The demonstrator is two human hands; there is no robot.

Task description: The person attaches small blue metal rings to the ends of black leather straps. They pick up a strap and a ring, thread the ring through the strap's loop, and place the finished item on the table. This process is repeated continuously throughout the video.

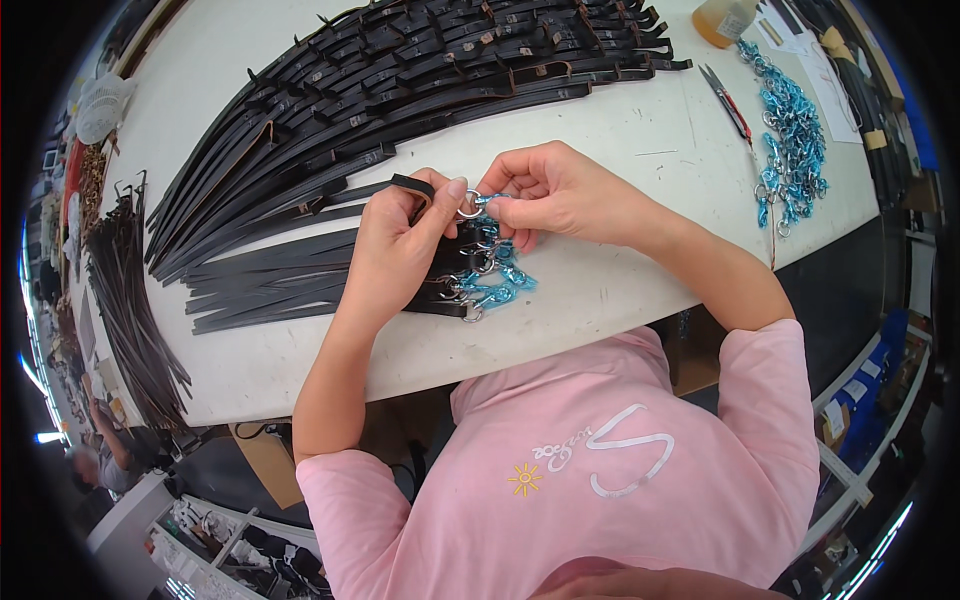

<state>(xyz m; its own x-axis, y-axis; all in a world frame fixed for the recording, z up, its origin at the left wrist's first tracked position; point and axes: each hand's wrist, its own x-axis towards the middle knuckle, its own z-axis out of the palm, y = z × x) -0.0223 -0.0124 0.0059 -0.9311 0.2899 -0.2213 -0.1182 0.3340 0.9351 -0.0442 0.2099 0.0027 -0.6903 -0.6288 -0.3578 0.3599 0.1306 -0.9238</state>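
My left hand (pixel 390 250) is closed on a black leather strap (pixel 412 184), whose end curls up in a loop beside the thumb. Between the two hands is a silver metal ring (pixel 469 206) with a blue-wrapped metal clasp on it. My right hand (pixel 560 200) pinches this clasp and ring, close against the left thumb. Under the hands lie several black straps (pixel 270 290) side by side, with rings and blue-wrapped clasps (pixel 505 288) at their right ends. The point where strap and ring meet is partly hidden by my fingers.
Rows of black straps (pixel 420 75) cover the far side of the white table (pixel 600 315). Thin dark straps (pixel 135 300) hang over its left end. On the right are a heap of blue-wrapped clasps (pixel 795 125), a red-handled cutting tool (pixel 735 112) and a bottle (pixel 722 20) of amber liquid.
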